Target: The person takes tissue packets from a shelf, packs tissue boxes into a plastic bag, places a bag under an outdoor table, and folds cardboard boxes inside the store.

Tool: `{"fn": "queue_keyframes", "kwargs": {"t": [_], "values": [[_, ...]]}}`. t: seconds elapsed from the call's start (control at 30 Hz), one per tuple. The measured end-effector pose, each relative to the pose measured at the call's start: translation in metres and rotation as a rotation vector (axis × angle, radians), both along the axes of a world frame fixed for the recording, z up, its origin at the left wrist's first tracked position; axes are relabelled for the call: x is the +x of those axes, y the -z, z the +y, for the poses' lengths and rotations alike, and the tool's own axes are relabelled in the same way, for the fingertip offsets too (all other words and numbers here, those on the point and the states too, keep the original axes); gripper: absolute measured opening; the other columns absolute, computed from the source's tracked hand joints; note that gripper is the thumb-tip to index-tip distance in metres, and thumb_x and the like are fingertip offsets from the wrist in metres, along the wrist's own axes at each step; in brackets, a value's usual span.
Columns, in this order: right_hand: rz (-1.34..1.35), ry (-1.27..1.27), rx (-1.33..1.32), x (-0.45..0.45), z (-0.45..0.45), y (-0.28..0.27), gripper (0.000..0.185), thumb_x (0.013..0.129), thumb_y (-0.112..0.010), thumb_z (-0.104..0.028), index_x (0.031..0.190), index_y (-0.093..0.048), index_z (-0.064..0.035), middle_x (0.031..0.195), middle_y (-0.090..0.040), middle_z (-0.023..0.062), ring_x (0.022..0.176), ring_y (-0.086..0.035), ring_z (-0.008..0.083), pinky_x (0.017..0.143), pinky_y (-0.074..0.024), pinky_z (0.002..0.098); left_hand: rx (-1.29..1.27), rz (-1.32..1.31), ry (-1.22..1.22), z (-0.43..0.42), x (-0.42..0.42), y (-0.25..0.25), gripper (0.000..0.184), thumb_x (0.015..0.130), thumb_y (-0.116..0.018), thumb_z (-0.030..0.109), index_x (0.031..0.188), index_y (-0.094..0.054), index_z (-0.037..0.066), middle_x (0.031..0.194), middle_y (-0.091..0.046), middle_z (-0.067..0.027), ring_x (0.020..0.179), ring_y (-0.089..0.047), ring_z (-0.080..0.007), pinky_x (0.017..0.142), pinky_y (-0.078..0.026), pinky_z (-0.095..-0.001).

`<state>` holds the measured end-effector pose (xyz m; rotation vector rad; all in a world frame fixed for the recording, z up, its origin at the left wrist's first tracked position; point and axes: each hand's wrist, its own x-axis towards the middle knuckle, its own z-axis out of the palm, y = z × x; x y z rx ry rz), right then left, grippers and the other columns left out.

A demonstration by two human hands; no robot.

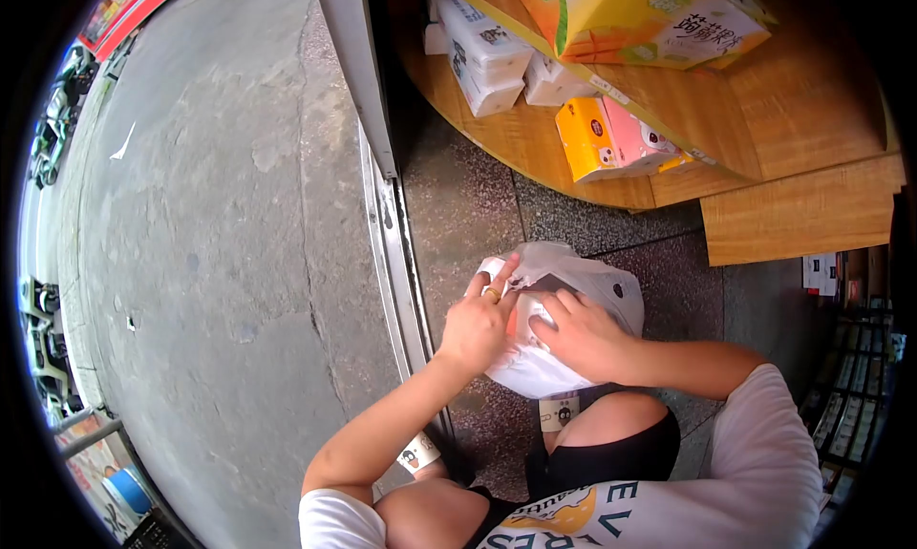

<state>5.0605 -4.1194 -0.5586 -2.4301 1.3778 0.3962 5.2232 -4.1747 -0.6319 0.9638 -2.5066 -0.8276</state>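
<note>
A thin white plastic bag rests low in front of my knees, above the speckled floor. My left hand, with a ring on one finger, lies on the bag's left side near its opening, fingers spread. At the right side of the opening, my right hand reaches in with bent fingers, over a whitish and pink item inside. Whether its fingers grip that item cannot be made out. The rest of the bag's contents is hidden.
A metal door track runs along the left, with grey pavement beyond. Above right, a curved wooden shelf holds white tissue packs, a yellow box and a large yellow-orange carton. Dark racks stand far right.
</note>
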Motion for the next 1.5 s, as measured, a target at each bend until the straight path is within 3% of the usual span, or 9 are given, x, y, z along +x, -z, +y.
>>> {"fn": "queue_keyframes", "kwargs": {"t": [0.17, 0.37, 0.43, 0.6, 0.97, 1.17, 1.3, 1.37, 1.5], "values": [[-0.241, 0.041, -0.062, -0.004, -0.011, -0.063, 0.054, 0.051, -0.072, -0.019, 0.101, -0.056, -0.0064, 0.105, -0.047, 0.0156, 0.101, -0.047, 0.0299, 0.082, -0.0426, 0.0367, 0.060, 0.008, -0.003, -0.010, 0.012, 0.022, 0.030, 0.065, -0.056, 0.003, 0.095, -0.057, 0.005, 0.139, -0.028, -0.0050, 0.099, -0.049, -0.0295, 0.073, -0.050, -0.0340], [-0.720, 0.452, -0.104, -0.053, -0.027, -0.052, 0.053, 0.048, -0.078, -0.012, 0.095, -0.054, -0.0038, 0.106, -0.049, 0.0138, 0.094, -0.054, 0.0281, 0.079, -0.0438, 0.0321, 0.695, 0.111, -0.019, -0.041, 0.014, -0.003, 0.054, 0.063, -0.047, -0.004, 0.115, -0.054, 0.009, 0.084, -0.062, -0.0170, 0.068, -0.059, -0.0290, 0.068, -0.048, -0.0331], [-0.880, 0.558, -0.114, -0.059, -0.025, -0.037, 0.053, 0.049, -0.077, -0.012, 0.095, -0.054, -0.0028, 0.105, -0.049, 0.0134, 0.095, -0.053, 0.0258, 0.080, -0.0429, 0.0306, 0.889, 0.145, 0.104, -0.048, 0.019, -0.003, 0.055, 0.071, -0.046, -0.008, 0.124, -0.046, 0.007, 0.073, -0.063, -0.0044, 0.057, -0.054, -0.0116, 0.057, -0.045, -0.0260], [-1.186, 0.567, -0.171, -0.060, -0.026, -0.039, 0.054, 0.057, -0.072, -0.012, 0.103, -0.048, 0.0024, 0.105, -0.049, 0.0126, 0.096, -0.052, 0.0180, 0.085, -0.0409, 0.0266, 1.377, 0.510, 0.252, -0.051, 0.025, -0.008, 0.064, 0.073, -0.060, -0.003, 0.131, -0.032, -0.001, 0.115, -0.051, -0.0072, 0.103, -0.047, -0.0117, 0.089, -0.038, -0.0255], [-2.069, 1.323, 0.691, -0.071, -0.041, 0.022, 0.049, 0.077, -0.045, -0.029, 0.115, -0.047, 0.0009, 0.109, -0.056, 0.0130, 0.098, -0.056, 0.0236, 0.087, -0.0426, 0.0352, 1.097, 0.357, 0.049, -0.040, 0.030, -0.001, 0.080, 0.069, -0.073, 0.026, 0.126, -0.030, -0.009, 0.111, -0.052, -0.0153, 0.103, -0.049, -0.0196, 0.089, -0.038, -0.0302], [-2.037, 1.425, 0.850, -0.070, -0.037, 0.042, 0.046, 0.078, -0.044, -0.032, 0.110, -0.051, 0.0002, 0.105, -0.059, 0.0110, 0.095, -0.056, 0.0222, 0.085, -0.0430, 0.0341, 1.287, 0.543, -0.120, -0.035, 0.017, -0.003, 0.076, 0.069, -0.072, 0.035, 0.119, -0.038, -0.011, 0.108, -0.053, -0.0182, 0.097, -0.054, -0.0189, 0.083, -0.043, -0.0263], [-1.852, 1.321, 0.439, -0.060, -0.035, 0.033, 0.045, 0.072, -0.051, -0.029, 0.107, -0.052, -0.0007, 0.106, -0.055, 0.0148, 0.095, -0.055, 0.0231, 0.084, -0.0432, 0.0336, 1.434, 0.501, 0.037, -0.034, 0.028, 0.009, 0.087, 0.073, -0.045, 0.068, 0.120, -0.039, -0.005, 0.113, -0.051, -0.0159, 0.102, -0.053, -0.0253, 0.088, -0.040, -0.0412], [-1.251, 0.593, -0.469, -0.060, -0.036, 0.007, 0.048, 0.062, -0.060, -0.025, 0.102, -0.052, 0.0006, 0.107, -0.051, 0.0185, 0.091, -0.055, 0.0272, 0.083, -0.0431, 0.0346, 1.517, 0.444, 0.117, -0.036, 0.031, 0.001, 0.098, 0.068, -0.031, 0.080, 0.122, -0.040, -0.002, 0.120, -0.046, -0.0153, 0.108, -0.049, -0.0279, 0.091, -0.036, -0.0456], [-0.693, 0.030, -0.658, -0.046, -0.028, -0.026, 0.062, 0.046, -0.075, -0.022, 0.102, -0.052, -0.0093, 0.110, -0.044, 0.0142, 0.097, -0.050, 0.0302, 0.079, -0.0462, 0.0375, 1.668, 0.781, -0.084, -0.022, 0.023, -0.006, 0.087, 0.072, -0.040, 0.072, 0.127, -0.035, 0.005, 0.128, -0.039, -0.0128, 0.122, -0.033, -0.0263, 0.094, -0.029, -0.0524]]}}
